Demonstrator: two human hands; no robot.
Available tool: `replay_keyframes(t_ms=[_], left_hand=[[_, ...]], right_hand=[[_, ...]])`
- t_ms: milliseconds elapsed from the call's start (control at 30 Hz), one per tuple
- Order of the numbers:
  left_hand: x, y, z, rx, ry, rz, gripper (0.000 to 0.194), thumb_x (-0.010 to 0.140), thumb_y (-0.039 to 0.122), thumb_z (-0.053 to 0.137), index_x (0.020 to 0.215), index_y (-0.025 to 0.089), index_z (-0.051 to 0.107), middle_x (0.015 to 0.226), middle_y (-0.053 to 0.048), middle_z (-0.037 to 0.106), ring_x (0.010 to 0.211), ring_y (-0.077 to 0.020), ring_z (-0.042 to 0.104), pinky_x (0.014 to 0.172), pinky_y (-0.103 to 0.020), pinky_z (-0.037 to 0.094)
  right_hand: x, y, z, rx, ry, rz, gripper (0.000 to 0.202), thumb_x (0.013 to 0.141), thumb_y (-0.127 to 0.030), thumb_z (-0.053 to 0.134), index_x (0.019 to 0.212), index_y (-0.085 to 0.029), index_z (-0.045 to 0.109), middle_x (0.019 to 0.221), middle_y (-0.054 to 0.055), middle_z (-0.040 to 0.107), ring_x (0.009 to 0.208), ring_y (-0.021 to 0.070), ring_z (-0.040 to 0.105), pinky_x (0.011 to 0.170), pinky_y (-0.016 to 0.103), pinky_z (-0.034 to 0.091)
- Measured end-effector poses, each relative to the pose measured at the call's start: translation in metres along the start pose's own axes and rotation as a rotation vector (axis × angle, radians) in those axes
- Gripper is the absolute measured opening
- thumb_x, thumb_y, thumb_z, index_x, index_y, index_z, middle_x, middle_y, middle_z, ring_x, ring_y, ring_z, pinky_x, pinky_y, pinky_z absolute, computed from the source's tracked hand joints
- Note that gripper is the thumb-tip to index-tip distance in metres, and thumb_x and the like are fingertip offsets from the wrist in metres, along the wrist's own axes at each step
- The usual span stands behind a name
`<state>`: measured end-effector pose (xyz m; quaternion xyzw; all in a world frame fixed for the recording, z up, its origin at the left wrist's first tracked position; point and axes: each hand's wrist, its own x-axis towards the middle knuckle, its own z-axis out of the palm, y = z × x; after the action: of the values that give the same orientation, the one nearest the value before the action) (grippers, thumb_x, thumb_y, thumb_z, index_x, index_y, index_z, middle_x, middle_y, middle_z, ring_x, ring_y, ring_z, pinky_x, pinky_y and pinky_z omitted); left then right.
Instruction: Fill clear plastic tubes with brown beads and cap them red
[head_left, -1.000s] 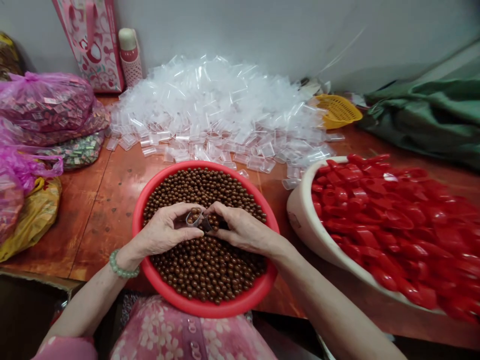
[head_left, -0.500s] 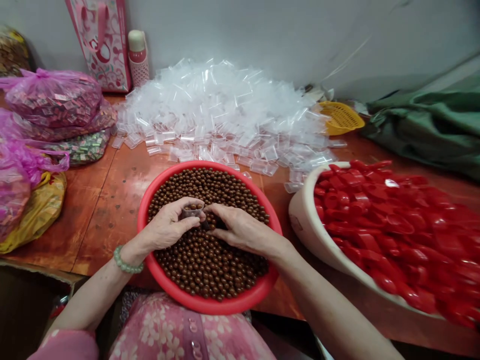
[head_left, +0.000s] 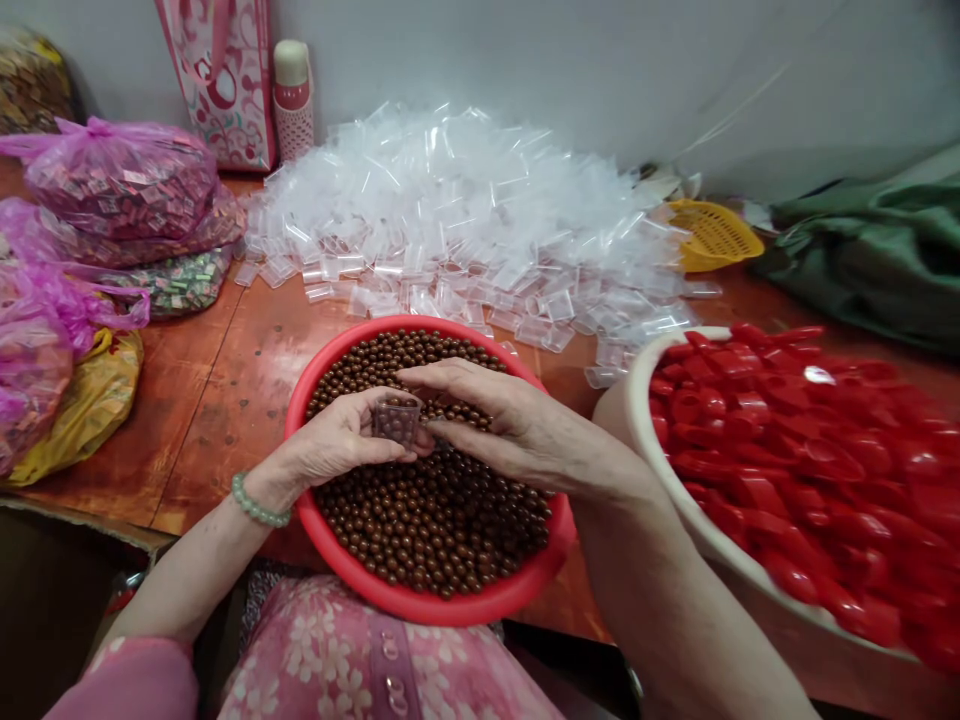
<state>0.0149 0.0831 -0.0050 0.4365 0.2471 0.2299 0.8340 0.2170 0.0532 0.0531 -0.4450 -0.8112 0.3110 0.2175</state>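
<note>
A red basin (head_left: 307, 385) full of shiny brown balls (head_left: 427, 530) stands in front of me. Over it, my left hand (head_left: 341, 437) grips a small clear cup (head_left: 397, 421) with brown balls showing inside. Close on the cup's right side is my right hand (head_left: 510, 420), raised over the balls, its thumb and fingers apart with nothing seen between them. A green bead bracelet (head_left: 255, 503) circles my left wrist.
Clear plastic cups (head_left: 465, 220) lie heaped behind the basin. On the right stands a white tub (head_left: 645, 400) of red plastic pieces (head_left: 795, 460), with a yellow basket (head_left: 712, 235) beyond. Filled pink bags (head_left: 124, 190), a pink flask (head_left: 293, 100) and a patterned bag (head_left: 232, 100) are on the left.
My right hand has lifted and come nearer the camera, its fingers now higher beside the cup. The cup in my left hand is turned to show its side. The whole view has shifted slightly.
</note>
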Motion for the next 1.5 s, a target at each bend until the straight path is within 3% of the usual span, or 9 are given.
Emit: replay_keyframes(t_ms=[100, 300, 467, 733, 867, 1000, 1233, 1400, 1500], left_hand=[[0.0, -0.001, -0.002, -0.018, -0.025, 0.028, 0.038, 0.069, 0.013, 0.078, 0.103, 0.013, 0.061, 0.093, -0.006, 0.072, 0.089, -0.0159, 0.068, 0.092, -0.035, 0.051], [0.003, -0.001, -0.006, -0.077, -0.031, 0.005, 0.042, 0.069, 0.011, 0.076, 0.108, 0.013, 0.061, 0.102, -0.011, 0.073, 0.097, -0.0198, 0.069, 0.096, -0.036, 0.05], [0.005, 0.005, -0.002, -0.098, -0.061, -0.047, 0.038, 0.066, 0.008, 0.074, 0.103, 0.012, 0.065, 0.1, -0.01, 0.074, 0.094, -0.0193, 0.07, 0.088, -0.031, 0.052], [0.005, 0.003, -0.003, -0.102, -0.092, -0.065, 0.042, 0.066, 0.01, 0.075, 0.107, 0.013, 0.067, 0.1, -0.009, 0.074, 0.092, -0.0185, 0.07, 0.09, -0.032, 0.052], [0.004, 0.001, -0.006, -0.094, -0.102, -0.1, 0.045, 0.068, 0.016, 0.078, 0.11, 0.013, 0.064, 0.099, -0.01, 0.074, 0.091, -0.0188, 0.07, 0.088, -0.032, 0.053], [0.004, -0.001, -0.009, -0.028, -0.117, -0.119, 0.036, 0.071, 0.021, 0.079, 0.102, 0.013, 0.064, 0.096, -0.011, 0.074, 0.087, -0.0169, 0.07, 0.083, -0.029, 0.054], [0.001, 0.005, -0.007, 0.04, -0.066, -0.114, 0.029, 0.074, 0.021, 0.077, 0.1, 0.014, 0.067, 0.093, -0.007, 0.072, 0.087, -0.0143, 0.068, 0.082, -0.025, 0.055], [0.001, 0.007, -0.01, 0.03, 0.0, -0.072, 0.03, 0.077, 0.03, 0.076, 0.103, 0.016, 0.069, 0.094, -0.006, 0.072, 0.086, -0.0155, 0.069, 0.08, -0.026, 0.057], [0.003, 0.008, -0.008, -0.028, 0.084, -0.077, 0.039, 0.078, 0.049, 0.071, 0.095, 0.014, 0.072, 0.084, -0.009, 0.073, 0.077, -0.0179, 0.069, 0.071, -0.029, 0.058]], right_hand=[[0.006, 0.005, 0.0, 0.053, -0.038, 0.006, 0.044, 0.088, -0.016, 0.049, 0.132, -0.022, 0.052, 0.131, 0.007, 0.061, 0.123, 0.021, 0.055, 0.108, 0.041, 0.044], [0.002, 0.013, -0.001, 0.075, 0.025, 0.026, 0.039, 0.09, -0.017, 0.045, 0.127, -0.021, 0.057, 0.124, 0.007, 0.065, 0.117, 0.0211, 0.06, 0.104, 0.041, 0.046], [0.006, 0.015, -0.003, 0.101, -0.006, -0.074, 0.045, 0.087, -0.011, 0.049, 0.131, -0.021, 0.055, 0.131, 0.007, 0.062, 0.121, 0.0201, 0.057, 0.107, 0.04, 0.043], [0.014, 0.023, -0.001, 0.218, -0.099, -0.151, 0.039, 0.086, -0.01, 0.053, 0.121, -0.022, 0.061, 0.116, 0.005, 0.066, 0.11, 0.0189, 0.061, 0.1, 0.037, 0.046], [0.012, 0.027, 0.0, 0.248, -0.08, -0.134, 0.029, 0.084, -0.013, 0.056, 0.111, -0.021, 0.064, 0.109, 0.006, 0.066, 0.105, 0.0192, 0.061, 0.096, 0.037, 0.048], [0.01, 0.026, 0.001, 0.296, -0.089, -0.105, 0.012, 0.082, -0.015, 0.059, 0.091, -0.021, 0.063, 0.103, 0.004, 0.065, 0.101, 0.0192, 0.061, 0.093, 0.036, 0.049], [-0.005, 0.02, 0.007, 0.372, -0.06, 0.016, 0.003, 0.085, -0.019, 0.055, 0.088, -0.019, 0.057, 0.097, 0.004, 0.065, 0.089, 0.0166, 0.061, 0.081, 0.032, 0.051], [-0.039, 0.016, -0.006, 0.156, 0.057, 0.052, 0.009, 0.087, -0.024, 0.059, 0.094, -0.018, 0.06, 0.101, 0.006, 0.068, 0.094, 0.0182, 0.062, 0.088, 0.033, 0.048], [-0.075, 0.022, -0.024, -0.013, 0.299, 0.273, 0.01, 0.089, -0.026, 0.056, 0.093, -0.019, 0.063, 0.093, 0.004, 0.07, 0.086, 0.0175, 0.064, 0.082, 0.031, 0.05]])
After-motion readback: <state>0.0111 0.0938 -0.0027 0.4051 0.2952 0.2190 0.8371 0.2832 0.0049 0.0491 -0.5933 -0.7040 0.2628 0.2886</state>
